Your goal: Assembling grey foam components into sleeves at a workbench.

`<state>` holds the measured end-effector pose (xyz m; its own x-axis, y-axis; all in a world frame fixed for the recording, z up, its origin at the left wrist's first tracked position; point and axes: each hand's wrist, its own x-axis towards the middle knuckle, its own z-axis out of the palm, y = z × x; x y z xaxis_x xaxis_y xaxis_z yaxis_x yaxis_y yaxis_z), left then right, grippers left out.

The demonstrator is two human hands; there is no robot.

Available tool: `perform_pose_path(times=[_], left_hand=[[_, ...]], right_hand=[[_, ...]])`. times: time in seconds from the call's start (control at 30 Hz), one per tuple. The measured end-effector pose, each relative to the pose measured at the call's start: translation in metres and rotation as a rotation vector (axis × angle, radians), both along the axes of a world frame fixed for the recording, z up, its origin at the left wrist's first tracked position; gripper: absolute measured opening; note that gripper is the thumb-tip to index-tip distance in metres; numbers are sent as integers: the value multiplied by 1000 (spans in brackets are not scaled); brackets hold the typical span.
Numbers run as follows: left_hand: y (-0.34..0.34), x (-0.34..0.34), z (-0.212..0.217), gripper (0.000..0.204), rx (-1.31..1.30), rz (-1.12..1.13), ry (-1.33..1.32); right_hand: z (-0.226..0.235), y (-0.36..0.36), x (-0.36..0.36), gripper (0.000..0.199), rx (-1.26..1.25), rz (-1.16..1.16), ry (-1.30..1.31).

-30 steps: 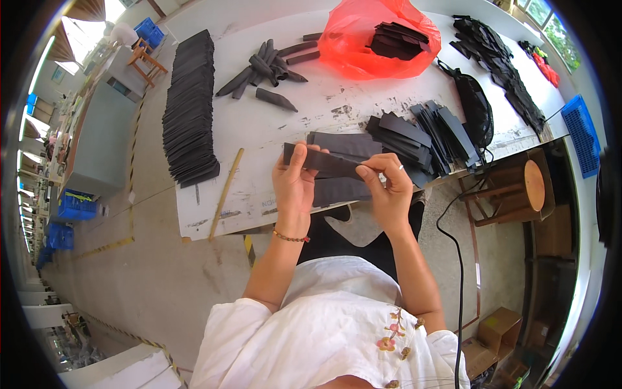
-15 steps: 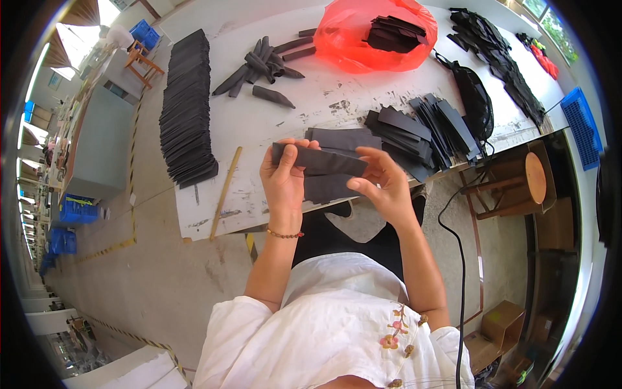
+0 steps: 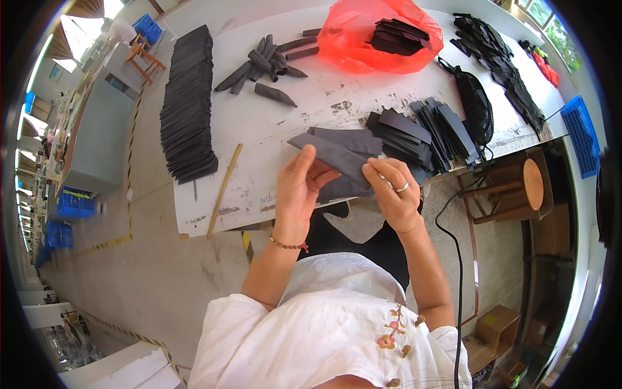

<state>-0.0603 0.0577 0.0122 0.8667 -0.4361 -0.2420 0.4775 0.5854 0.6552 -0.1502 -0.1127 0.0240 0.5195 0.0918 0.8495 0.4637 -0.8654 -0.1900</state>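
Note:
A flat, dark grey fabric strip [image 3: 334, 157] is stretched slantwise between my hands, above the table's near edge. My right hand [image 3: 396, 194] pinches its right end between thumb and fingers; a ring shows on one finger. The thumb of my left hand [image 3: 299, 188] lies against the strip's lower edge near its left end, the other fingers curling in underneath. Beneath the held strip lie flat dark fabric pieces [image 3: 353, 137], partly covered by it. To their right, a fanned stack of dark strips [image 3: 405, 133] reaches the table edge.
A long row of stacked black pieces [image 3: 188, 107] lines the table's left side, near a wooden stick [image 3: 225, 188]. Rolled dark tubes [image 3: 262, 61] lie behind. Further back sits a red plastic bag [image 3: 343, 48] holding dark pieces. A wooden stool [image 3: 532, 183] and black cable [image 3: 459, 259] are at right.
My right hand has closed from spread fingers onto the strip's right end. The strip now slants more steeply down to the right, and my left hand has shifted right and slightly nearer.

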Motion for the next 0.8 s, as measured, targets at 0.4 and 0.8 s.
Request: perform_pose_path(times=[0.4, 0.8], left_hand=[[-7, 1, -13, 15, 41, 52, -119], [0, 6, -29, 13, 112, 277, -124]], right_hand=[[-33, 18, -1, 20, 1379, 108, 570], [-36, 22, -6, 25, 1400, 43, 573]])
